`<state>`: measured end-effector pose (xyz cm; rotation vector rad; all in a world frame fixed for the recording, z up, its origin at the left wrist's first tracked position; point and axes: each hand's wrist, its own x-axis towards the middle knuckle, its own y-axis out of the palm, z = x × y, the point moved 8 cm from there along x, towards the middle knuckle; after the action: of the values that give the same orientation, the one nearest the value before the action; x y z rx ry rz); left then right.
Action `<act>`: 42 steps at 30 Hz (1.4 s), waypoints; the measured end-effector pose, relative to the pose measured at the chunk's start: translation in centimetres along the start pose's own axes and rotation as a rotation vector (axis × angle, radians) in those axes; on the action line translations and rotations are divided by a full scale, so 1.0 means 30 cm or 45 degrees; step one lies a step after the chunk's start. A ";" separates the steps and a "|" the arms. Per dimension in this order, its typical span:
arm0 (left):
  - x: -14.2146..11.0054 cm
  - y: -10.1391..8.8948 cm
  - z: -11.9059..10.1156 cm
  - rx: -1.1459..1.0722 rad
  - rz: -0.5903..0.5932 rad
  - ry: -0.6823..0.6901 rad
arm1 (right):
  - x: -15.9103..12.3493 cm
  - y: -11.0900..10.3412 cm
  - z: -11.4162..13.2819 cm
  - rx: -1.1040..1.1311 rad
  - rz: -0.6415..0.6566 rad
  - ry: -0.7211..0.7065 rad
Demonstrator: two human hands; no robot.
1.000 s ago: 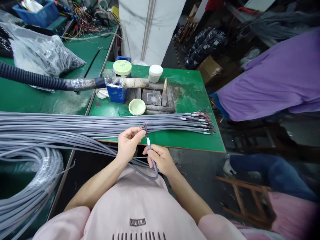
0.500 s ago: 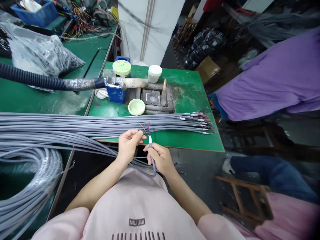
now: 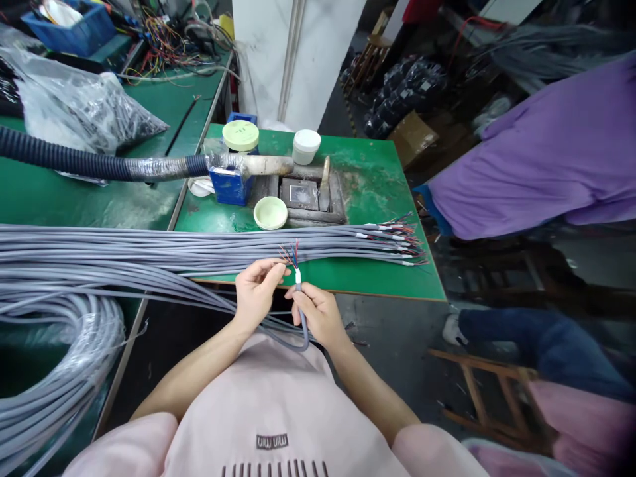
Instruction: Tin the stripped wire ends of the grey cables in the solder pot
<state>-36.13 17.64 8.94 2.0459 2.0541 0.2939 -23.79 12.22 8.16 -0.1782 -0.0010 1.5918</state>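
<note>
My right hand (image 3: 318, 315) grips a grey multicore cable (image 3: 302, 318) upright, just below its white sleeve (image 3: 298, 279). Fine coloured wires (image 3: 293, 254) fan out from the stripped cable end above that sleeve. My left hand (image 3: 256, 297) is curled beside them, its fingertips close to the sleeve and wires. I cannot tell whether those fingertips pinch anything. Below my hands, the cable bends in a loop against my pink shirt. A long bundle of grey cables (image 3: 199, 246) lies across the green workbench (image 3: 370, 192) just beyond my hands, with coloured wire ends at its right.
Beyond the bundle stand a metal pot in a wooden frame (image 3: 301, 194), a blue box (image 3: 229, 185), jars and a corrugated hose (image 3: 59, 159). A grey cable coil (image 3: 64, 358) lies at left. A co-worker's purple garment (image 3: 541, 159) and a wooden stool (image 3: 487, 391) are at right.
The cable end now stands more upright, and its lower loop has risen slightly. My left fingertips have shifted a little around the wires. The grey bundle on the bench stays in place.
</note>
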 end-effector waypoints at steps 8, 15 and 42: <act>-0.008 0.007 -0.053 0.163 0.034 0.200 | -0.001 0.006 0.006 -0.040 0.026 -0.023; 0.027 0.000 -0.032 0.048 -0.047 0.013 | -0.002 0.009 0.017 -0.093 0.013 -0.027; -0.048 0.028 -0.072 0.397 0.153 0.477 | 0.050 0.000 -0.030 0.428 0.057 0.103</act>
<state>-35.98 16.25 11.29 2.4642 2.3160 0.4306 -23.71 13.63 7.11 0.0202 0.3334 1.6037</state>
